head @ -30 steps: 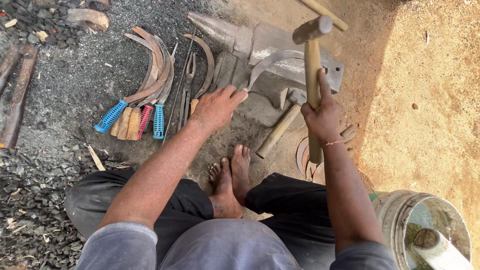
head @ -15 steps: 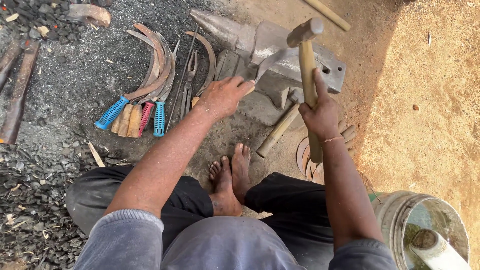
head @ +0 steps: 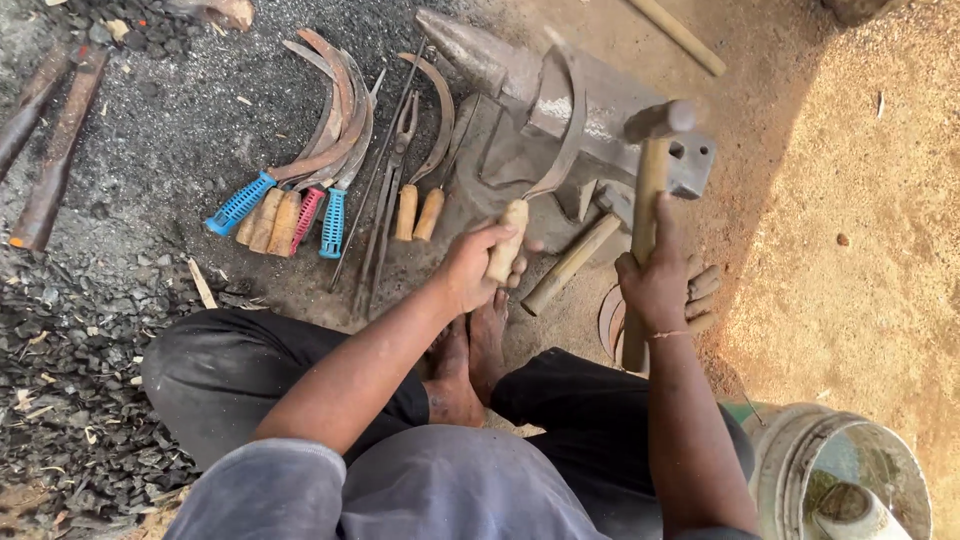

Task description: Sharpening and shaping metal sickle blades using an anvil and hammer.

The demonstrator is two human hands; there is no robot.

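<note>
My left hand (head: 478,268) grips a sickle (head: 560,140) by its wooden handle, blade laid on the anvil (head: 600,110). My right hand (head: 655,285) clasps a raised hammer (head: 650,170). I judge the hammering underway, with other sickles (head: 330,150) lying aside.

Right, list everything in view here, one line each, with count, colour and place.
anvil: one, grey, top centre on the ground
sickle: one, wooden handle, blade across the anvil, in the left hand
hammer: one, wooden handle, raised in the right hand
spare sickles: several, blue, pink and wooden handles, left of the anvil
tongs: one pair, dark, among the sickles
bucket: one, pale, bottom right
left hand: fingers wrapped on the sickle handle
right hand: gripping the hammer
</note>
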